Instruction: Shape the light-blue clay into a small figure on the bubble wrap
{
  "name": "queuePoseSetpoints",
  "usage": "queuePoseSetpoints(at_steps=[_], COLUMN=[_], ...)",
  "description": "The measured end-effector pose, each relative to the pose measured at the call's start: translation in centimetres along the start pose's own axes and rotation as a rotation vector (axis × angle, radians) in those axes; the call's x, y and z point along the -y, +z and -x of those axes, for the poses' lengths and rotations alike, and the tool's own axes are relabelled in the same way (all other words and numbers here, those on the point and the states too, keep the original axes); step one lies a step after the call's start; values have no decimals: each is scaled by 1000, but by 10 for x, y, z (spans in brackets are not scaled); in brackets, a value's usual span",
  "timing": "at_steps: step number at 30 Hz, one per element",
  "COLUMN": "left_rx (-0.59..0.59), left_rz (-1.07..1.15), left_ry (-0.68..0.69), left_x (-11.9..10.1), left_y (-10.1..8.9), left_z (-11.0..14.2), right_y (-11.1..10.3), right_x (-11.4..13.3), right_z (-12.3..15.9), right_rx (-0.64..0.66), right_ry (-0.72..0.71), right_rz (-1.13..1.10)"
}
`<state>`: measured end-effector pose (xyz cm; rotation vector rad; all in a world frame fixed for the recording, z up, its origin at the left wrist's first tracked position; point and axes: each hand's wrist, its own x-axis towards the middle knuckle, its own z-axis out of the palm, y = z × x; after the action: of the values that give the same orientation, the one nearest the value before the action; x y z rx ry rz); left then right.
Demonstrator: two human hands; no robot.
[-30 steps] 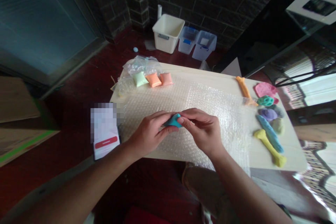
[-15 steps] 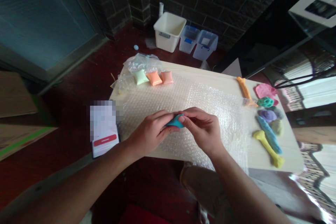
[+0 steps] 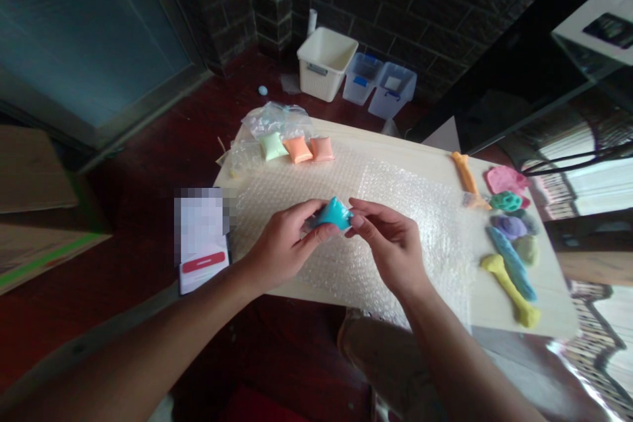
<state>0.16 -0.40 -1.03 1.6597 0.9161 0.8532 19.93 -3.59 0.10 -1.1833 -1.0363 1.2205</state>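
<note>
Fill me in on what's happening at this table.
Over clear bubble wrap on the pale wooden table, a person's left hand holds a small, shiny turquoise packet while the right hand grips its corner. Three pillow-shaped packets, pale green, orange and pink, lie in a row beyond. Off to the right lies a yellow bone-shaped piece.

Both hands held a blue packet [image 3: 335,212] above the bubble wrap [image 3: 415,211] on the bench [image 3: 548,277].
</note>
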Motion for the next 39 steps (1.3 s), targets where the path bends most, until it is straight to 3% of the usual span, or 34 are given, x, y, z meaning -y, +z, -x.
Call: queuePoseSetpoints(at_steps=[8,17,27,34,39], left_rx=[2,20,-3,10,-3], left_rz=[54,58,-84,27,82], left_ry=[-56,-10,37,-66,-65], left_x=[3,0,1,-1,0], left_y=[1,5,4,3,2], left_z=[2,0,2,0,0], right_y=[0,1,5,-3,-3], right_x=[4,4,6,1,4], right_z=[0,-1,2,-4,-3], right_rx=[27,21,-16,-21,88], right_ry=[-77,22,-137,97,110], right_rz=[69,-3,141,-130,-52])
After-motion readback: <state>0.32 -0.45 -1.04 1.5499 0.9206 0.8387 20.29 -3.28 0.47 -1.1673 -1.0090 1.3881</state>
